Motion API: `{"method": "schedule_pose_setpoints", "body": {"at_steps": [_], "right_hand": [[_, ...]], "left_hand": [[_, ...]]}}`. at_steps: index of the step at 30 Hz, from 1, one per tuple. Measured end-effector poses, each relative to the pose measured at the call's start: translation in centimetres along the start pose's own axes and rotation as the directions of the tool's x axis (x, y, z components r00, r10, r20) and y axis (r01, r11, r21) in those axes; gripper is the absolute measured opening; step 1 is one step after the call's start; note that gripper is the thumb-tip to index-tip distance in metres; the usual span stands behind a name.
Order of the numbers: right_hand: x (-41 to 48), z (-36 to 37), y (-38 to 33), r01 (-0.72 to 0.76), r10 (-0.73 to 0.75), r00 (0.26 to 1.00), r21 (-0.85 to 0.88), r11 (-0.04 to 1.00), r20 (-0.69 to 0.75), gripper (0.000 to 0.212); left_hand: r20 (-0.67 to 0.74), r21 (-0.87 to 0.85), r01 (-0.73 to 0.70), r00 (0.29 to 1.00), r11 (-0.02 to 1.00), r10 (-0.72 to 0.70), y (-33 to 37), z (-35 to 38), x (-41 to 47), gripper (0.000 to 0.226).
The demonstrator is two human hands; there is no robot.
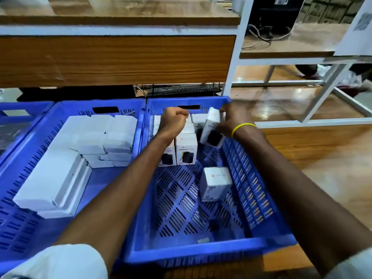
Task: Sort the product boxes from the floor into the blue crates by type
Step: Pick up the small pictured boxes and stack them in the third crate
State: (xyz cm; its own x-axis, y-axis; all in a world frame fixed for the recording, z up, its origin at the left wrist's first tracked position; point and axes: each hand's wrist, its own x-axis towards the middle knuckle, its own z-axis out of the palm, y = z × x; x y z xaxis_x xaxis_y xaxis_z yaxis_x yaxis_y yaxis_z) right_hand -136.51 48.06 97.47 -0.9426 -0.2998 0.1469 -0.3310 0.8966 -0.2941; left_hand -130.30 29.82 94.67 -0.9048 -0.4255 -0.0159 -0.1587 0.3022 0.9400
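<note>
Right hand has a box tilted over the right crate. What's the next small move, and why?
Probably stand the tilted box in the right hand upright beside the standing boxes at the crate's far end: its print matches theirs, and open crate floor shows under it.

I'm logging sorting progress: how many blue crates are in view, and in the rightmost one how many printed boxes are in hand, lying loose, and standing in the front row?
Blue crates: 3
Held box, in the right hand: 1
Loose box: 1
Front-row boxes: 2
Total: 7; the rows behind are too hidden to count.
</note>
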Motion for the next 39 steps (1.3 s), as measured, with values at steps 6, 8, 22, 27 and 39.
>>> {"method": "schedule_pose_setpoints", "body": {"at_steps": [6,8,22,27,39], "right_hand": [[-0.6,5.2,-0.5,-0.062,0.07,0.991,-0.073,0.995,0.117,0.028],[-0.6,6.5,-0.3,-0.09,0.094,0.985,-0.034,0.995,0.143,0.029],[1.6,9.6,1.3,-0.34,0.26,0.932,0.357,0.87,0.254,0.056],[1.7,10.5,1.3,-0.359,0.274,0.92,0.316,0.878,0.281,0.056],[2.4,4.3,0.7,-0.197,0.191,0.93,-0.014,0.98,0.314,0.047]], "left_hand": [[0.258,0.425,-0.214,0.96,0.879,0.109,-0.5,0.4,0.7,0.064],[0.395,0.55,-0.284,0.917,0.786,0.055,-0.8,1.0,0.4,0.079],[0.511,0.782,-0.537,0.843,0.317,0.168,-5.2,4.5,1.3,0.109],[0.468,0.795,-0.506,0.862,0.334,0.192,-4.4,4.5,1.3,0.1],[0.55,0.729,-0.47,0.835,0.498,-0.017,1.2,2.3,-1.5,0.077]]}}
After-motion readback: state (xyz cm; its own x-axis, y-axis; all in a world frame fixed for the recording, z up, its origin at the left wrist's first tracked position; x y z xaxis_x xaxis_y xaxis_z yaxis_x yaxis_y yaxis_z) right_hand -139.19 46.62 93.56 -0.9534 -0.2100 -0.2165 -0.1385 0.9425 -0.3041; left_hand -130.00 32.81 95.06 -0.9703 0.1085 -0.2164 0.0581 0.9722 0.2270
